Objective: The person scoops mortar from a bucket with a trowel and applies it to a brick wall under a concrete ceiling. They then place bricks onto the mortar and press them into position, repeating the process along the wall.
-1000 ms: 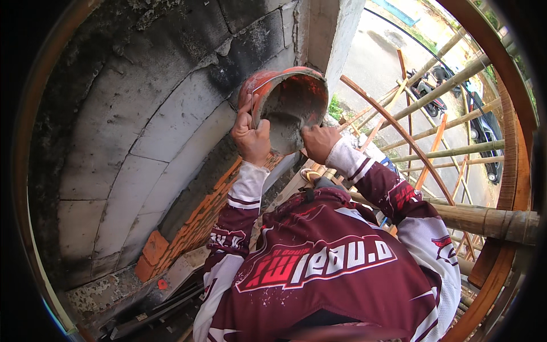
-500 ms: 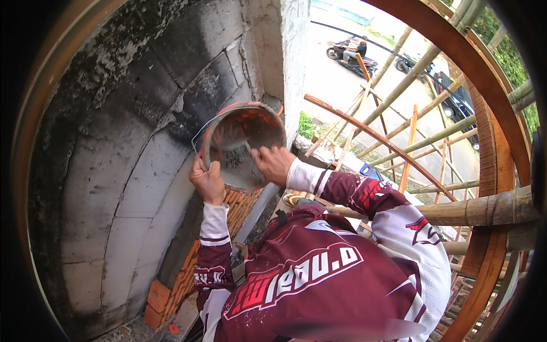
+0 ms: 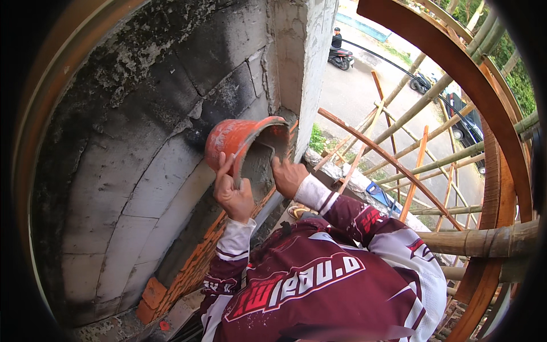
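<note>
An orange bucket [image 3: 223,139] is tilted on its side beside the wall, its mouth turned right and toward me. Grey mortar coats its inside. My left hand [image 3: 235,196] grips the bucket's near rim, with fingers against the outer wall and the thumb near the edge. At the mouth my right hand [image 3: 289,178] is closed on what looks like a trowel [image 3: 271,149]; its thin bent metal neck shows inside the bucket. The trowel's blade and handle are mostly hidden. Below the bucket runs a course of orange bricks [image 3: 212,239].
A block wall [image 3: 137,188] with dark stains rises on the left, meeting a plastered column [image 3: 317,68]. Bamboo poles [image 3: 484,239] and timber scaffolding cross the right side. A blue handsaw [image 3: 380,195] lies on a ledge. Below is a road with a motorbike rider [image 3: 337,51].
The bucket has tipped further, turning its mouth right and downward so its orange outside shows. Both hands have shifted right and slightly down with it, and the view has turned a little.
</note>
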Demonstrator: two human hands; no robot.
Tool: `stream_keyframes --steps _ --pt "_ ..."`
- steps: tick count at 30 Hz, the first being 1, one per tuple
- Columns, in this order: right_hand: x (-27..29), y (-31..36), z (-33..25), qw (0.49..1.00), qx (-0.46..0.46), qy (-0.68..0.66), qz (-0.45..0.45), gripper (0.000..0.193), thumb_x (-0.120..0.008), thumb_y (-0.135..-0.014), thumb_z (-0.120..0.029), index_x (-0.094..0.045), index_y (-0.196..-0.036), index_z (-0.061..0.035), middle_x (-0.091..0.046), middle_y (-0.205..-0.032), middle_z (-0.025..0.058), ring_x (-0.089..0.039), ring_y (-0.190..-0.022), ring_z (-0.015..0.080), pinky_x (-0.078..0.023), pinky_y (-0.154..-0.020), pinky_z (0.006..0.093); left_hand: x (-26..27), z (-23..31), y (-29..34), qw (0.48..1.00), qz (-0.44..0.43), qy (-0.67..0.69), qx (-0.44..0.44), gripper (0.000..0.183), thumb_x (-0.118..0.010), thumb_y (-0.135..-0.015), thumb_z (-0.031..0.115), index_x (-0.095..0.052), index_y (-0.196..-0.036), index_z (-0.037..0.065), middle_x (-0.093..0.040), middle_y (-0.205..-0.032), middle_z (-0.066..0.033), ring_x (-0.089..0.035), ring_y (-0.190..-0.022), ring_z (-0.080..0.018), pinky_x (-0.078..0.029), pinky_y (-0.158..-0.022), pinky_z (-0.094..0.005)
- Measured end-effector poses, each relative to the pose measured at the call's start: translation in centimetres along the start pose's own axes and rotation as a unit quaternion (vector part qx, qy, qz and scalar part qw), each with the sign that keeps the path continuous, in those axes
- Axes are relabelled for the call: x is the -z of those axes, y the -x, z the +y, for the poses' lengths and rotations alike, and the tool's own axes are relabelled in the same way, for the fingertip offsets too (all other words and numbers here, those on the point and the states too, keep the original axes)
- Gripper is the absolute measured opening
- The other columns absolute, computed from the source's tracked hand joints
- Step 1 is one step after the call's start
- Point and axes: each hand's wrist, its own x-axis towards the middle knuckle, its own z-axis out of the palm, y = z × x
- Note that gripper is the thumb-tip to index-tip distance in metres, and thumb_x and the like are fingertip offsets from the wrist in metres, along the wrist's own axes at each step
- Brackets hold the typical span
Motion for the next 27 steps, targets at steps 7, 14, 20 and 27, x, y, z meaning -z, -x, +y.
stream_keyframes --steps 7,14,20,27 --pt "-1.5 -0.1 0.5 0.875 0.058 -0.456 -0.152 0.025 -0.064 -0.092 -0.022 -0.068 -0.098 0.0014 -0.069 -0.076 0.0121 -0.067 -0.062 0.0266 -0.054 -0.060 0.0389 2.4 0.1 -1.1 0.997 -0.042 0.055 -0.020 0.011 -0.055 -0.076 -0.014 -0.050 -0.079 -0.004 -0.066 -0.132 -0.0198 -0.055 -0.135 -0.0369 -0.047 -0.105 -0.0393" --pt "3.3 0.5 2.1 0.980 0.159 -0.124 0.002 0.031 -0.064 -0.094 -0.026 -0.067 -0.117 -0.0071 -0.071 -0.087 0.0189 -0.069 -0.076 0.0376 -0.056 -0.067 0.0465 3.0 -3.2 -2.2 0.997 0.000 0.067 0.041 0.054 -0.056 -0.074 -0.013 -0.063 -0.127 -0.002 -0.063 -0.142 -0.0138 -0.064 -0.118 -0.0143 -0.047 -0.090 -0.0230" --pt "4.6 -0.8 3.5 0.996 0.034 0.005 0.081 0.022 -0.055 -0.095 -0.020 -0.056 -0.108 -0.0026 -0.066 -0.078 0.0221 -0.068 -0.071 0.0438 -0.053 -0.060 0.0543 2.4 -2.2 -2.4 1.000 0.017 0.016 0.002 0.019 -0.056 -0.076 -0.014 -0.042 -0.078 0.000 -0.067 -0.133 -0.0169 -0.061 -0.126 -0.0243 -0.048 -0.091 -0.0263" --pt "-0.9 -1.6 2.3 0.798 -0.063 -0.513 -0.309 0.031 -0.060 -0.097 -0.026 -0.063 -0.100 0.0050 -0.067 -0.078 0.0121 -0.065 -0.056 0.0227 -0.056 -0.059 0.0388 2.7 -1.7 -1.1 0.998 -0.025 0.045 -0.021 0.021 -0.054 -0.077 -0.015 -0.039 -0.072 -0.001 -0.067 -0.131 -0.0181 -0.059 -0.132 -0.0314 -0.049 -0.092 -0.0278"
